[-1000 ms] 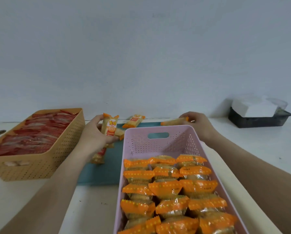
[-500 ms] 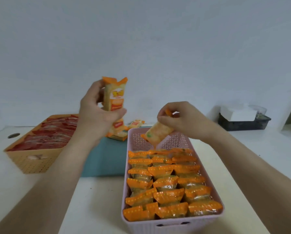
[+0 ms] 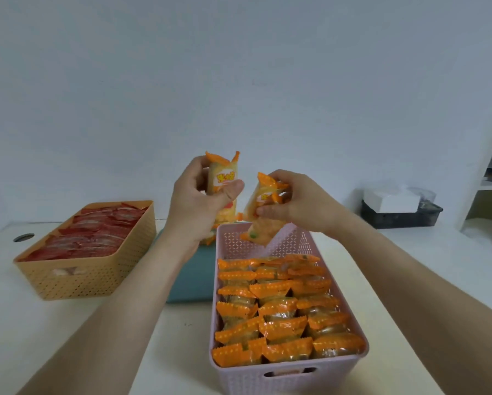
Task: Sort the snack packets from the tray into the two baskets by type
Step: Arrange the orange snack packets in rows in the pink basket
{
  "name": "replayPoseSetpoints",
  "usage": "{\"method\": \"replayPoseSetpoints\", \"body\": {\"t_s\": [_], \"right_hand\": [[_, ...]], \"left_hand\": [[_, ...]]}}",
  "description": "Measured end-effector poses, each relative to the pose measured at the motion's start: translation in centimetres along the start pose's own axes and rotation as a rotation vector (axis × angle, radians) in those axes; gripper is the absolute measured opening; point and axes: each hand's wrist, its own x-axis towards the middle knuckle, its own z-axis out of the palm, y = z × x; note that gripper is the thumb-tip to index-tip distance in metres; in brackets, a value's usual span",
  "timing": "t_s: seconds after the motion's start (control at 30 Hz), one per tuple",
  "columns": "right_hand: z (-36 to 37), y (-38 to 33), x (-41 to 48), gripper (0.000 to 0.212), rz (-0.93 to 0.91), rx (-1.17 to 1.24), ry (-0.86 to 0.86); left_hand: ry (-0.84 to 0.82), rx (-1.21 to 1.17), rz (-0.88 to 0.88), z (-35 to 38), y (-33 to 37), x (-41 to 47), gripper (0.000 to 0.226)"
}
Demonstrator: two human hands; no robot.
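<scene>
Above the pink basket (image 3: 270,377), both hands grip glossy orange packets: the left hand (image 3: 195,208) holds one (image 3: 221,178) upright, the right hand (image 3: 292,203) pinches another (image 3: 263,223), tilted. Crinkled orange packets fill the woven-look basket's near part; the tan basket (image 3: 90,277) sits left.

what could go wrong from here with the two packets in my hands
The right hand pinches its packet near the top only; it hangs tilted above the pink basket's far wall, so a slip might drop it on the rim or outside.
That basket has room only at its far end; a loose drop could land across the rows.
Released now, the left hand's packet would likely fall on the teal tray, unsorted.
</scene>
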Motion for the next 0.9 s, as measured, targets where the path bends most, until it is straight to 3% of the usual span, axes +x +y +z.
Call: {"method": "replayPoseSetpoints", "body": {"t_s": [0.2, 0.33, 0.47, 0.6, 0.73, 0.9], "right_hand": [[-0.5, 0.3, 0.1, 0.042, 0.047, -0.193, -0.158], [0.2, 0.5, -0.3, 0.039, 0.004, -0.364, -0.189], [0.6, 0.8, -0.5, 0.032, 0.021, -0.467, -0.201], [0.4, 1.1, -0.6, 0.022, -0.013, -0.580, -0.158], [0.9, 1.7, -1.2, 0.020, -0.035, -0.642, -0.209], [1.8, 2.1, -1.3, 0.033, -0.054, -0.687, -0.279]], "left_hand": [[-0.118, 0.328, -0.049, -0.2, -2.8, -1.0, 0.043], [-0.222, 0.552, 0.045, -0.2, -3.3, -1.6, 0.042], [-0.171, 0.492, 0.134, 0.4, -3.4, -1.7, 0.029], [-0.096, 0.457, 0.083, 0.8, -3.8, -1.4, 0.030], [-0.210, 0.722, 0.136, -0.2, -5.0, -2.4, 0.031], [-0.453, 0.843, 0.047, -1.1, -4.2, -1.9, 0.024]]}}
